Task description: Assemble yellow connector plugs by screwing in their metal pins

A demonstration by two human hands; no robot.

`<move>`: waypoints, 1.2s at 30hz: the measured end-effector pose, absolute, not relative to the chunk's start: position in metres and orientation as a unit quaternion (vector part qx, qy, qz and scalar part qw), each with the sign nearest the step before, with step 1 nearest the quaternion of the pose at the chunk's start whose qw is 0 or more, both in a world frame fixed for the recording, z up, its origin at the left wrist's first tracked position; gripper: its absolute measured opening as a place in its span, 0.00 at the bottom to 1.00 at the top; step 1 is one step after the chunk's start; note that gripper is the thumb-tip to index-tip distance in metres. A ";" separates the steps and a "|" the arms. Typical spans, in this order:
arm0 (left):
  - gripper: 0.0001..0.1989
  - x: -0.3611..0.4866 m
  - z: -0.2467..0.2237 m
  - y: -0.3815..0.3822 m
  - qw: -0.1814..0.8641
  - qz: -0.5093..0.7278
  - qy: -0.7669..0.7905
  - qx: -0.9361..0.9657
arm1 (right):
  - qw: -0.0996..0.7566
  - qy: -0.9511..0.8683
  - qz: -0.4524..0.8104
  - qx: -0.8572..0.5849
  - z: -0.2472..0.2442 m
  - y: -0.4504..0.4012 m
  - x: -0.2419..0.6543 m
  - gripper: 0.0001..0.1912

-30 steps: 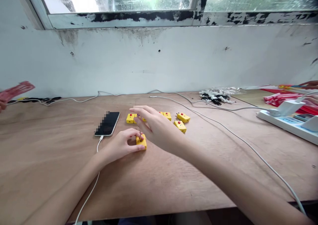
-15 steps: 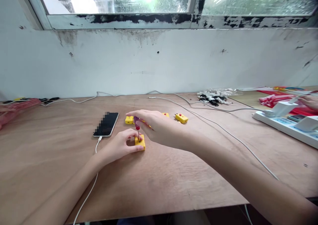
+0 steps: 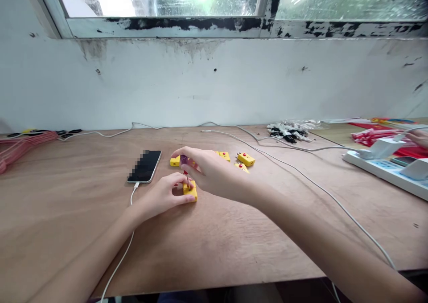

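My left hand [image 3: 169, 191] pinches a small yellow connector block [image 3: 190, 197] lying on the wooden table. Over the block, my right hand [image 3: 203, 167] has its fingers around the purple handle of a screwdriver [image 3: 184, 160]. The screwdriver stands nearly upright, its tip at the top of the held block. Behind my right hand lies another yellow connector [image 3: 174, 161], partly covered. Further right are a yellow connector with a red dot [image 3: 246, 159] and a second one [image 3: 240, 166] close beside it.
A phone [image 3: 145, 166] with a white cable lies left of my hands. White cables cross the table [image 3: 254, 249]. On the right are a power strip [image 3: 388, 167], red-pink strands [image 3: 368, 137] and a person's hand [image 3: 419, 137]. Black and white pieces [image 3: 289, 133] lie near the wall.
My right hand has shifted slightly around the screwdriver handle, exposing more of the yellow connectors behind it. The view has moved a little. My left hand still holds the block.
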State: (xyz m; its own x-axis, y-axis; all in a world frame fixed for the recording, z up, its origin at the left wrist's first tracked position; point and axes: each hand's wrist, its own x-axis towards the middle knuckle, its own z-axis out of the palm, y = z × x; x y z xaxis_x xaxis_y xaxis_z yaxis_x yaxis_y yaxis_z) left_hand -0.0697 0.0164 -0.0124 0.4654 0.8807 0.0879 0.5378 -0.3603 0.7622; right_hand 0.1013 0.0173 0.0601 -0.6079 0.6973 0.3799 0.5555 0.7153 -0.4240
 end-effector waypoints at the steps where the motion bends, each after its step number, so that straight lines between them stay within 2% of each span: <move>1: 0.12 -0.070 -0.012 0.016 0.344 0.253 0.451 0.783 | 0.274 -0.882 0.120 -0.364 0.058 0.016 0.099 0.14; 5: 0.13 -0.069 -0.013 0.017 0.342 0.252 0.462 0.778 | 0.316 -0.854 0.041 -0.411 0.045 0.015 0.085 0.10; 8: 0.13 -0.070 -0.016 0.019 0.339 0.255 0.453 0.784 | 0.346 -0.836 0.028 -0.424 0.040 0.016 0.084 0.10; 15: 0.12 -0.071 -0.016 0.021 0.328 0.248 0.448 0.794 | 0.315 -0.859 0.223 -0.335 0.052 0.020 0.105 0.13; 25: 0.15 -0.071 -0.018 0.022 0.312 0.255 0.441 0.802 | 0.475 -0.800 0.037 -0.364 0.015 0.013 0.077 0.05; 28: 0.15 -0.071 -0.019 0.022 0.304 0.255 0.448 0.801 | 0.481 -0.795 0.045 -0.368 0.010 0.015 0.076 0.07; 32: 0.14 -0.071 -0.019 0.021 0.301 0.261 0.453 0.797 | 0.472 -0.782 0.100 -0.396 0.013 0.023 0.085 0.15; 36: 0.14 -0.071 -0.018 0.020 0.298 0.254 0.462 0.796 | 0.445 -0.809 0.158 -0.350 0.019 0.024 0.096 0.18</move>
State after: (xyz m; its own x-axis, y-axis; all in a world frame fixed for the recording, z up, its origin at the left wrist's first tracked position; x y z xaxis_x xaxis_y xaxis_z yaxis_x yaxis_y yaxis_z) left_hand -0.0713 0.0202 -0.0176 0.4438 0.8867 0.1293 0.5843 -0.3958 0.7085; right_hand 0.0963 0.0235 0.0187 -0.3591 0.7065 0.6099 0.4254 0.7055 -0.5668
